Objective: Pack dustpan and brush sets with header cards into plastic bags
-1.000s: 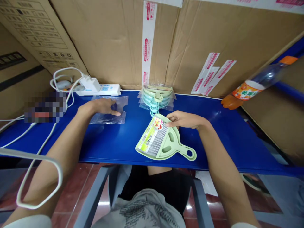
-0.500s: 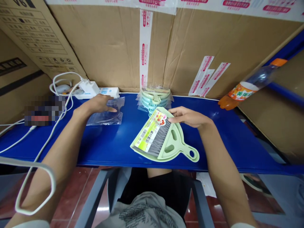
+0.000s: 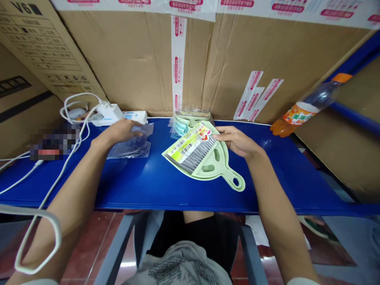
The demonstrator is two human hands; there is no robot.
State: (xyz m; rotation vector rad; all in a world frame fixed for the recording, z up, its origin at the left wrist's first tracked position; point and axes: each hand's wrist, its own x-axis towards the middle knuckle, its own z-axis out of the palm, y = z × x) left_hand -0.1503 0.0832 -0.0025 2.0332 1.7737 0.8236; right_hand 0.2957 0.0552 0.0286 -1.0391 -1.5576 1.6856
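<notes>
My right hand [image 3: 236, 140] holds a light green dustpan [image 3: 230, 180] by its upper side edge, thumb on top. A matching brush with grey bristles [image 3: 197, 156] is nested in the dustpan, with a yellow-green and white printed label over its bristle end. The set is tilted above the blue table, its handle towards the lower right. At the left, my left hand [image 3: 123, 131] reaches over clear plastic bags [image 3: 130, 148] lying flat. Its thumb and fingers are closing on the edge of one bag; the thumb looks partly covered by film. A stack of bagged green and blue dustpan sets [image 3: 181, 122] lies behind the held set, partly hidden by it.
A white power strip [image 3: 135, 116] and plug with white cables [image 3: 86, 126] lie at the back left; one cable loops over my left forearm. An orange drink bottle [image 3: 299, 113] leans at the right. Cardboard [image 3: 139, 59] walls the back of the blue table [image 3: 130, 186].
My right hand has raised the dustpan and brush set slightly and turned it, now covering more of the stack. My left thumb and fingers have drawn closer together on the bag.
</notes>
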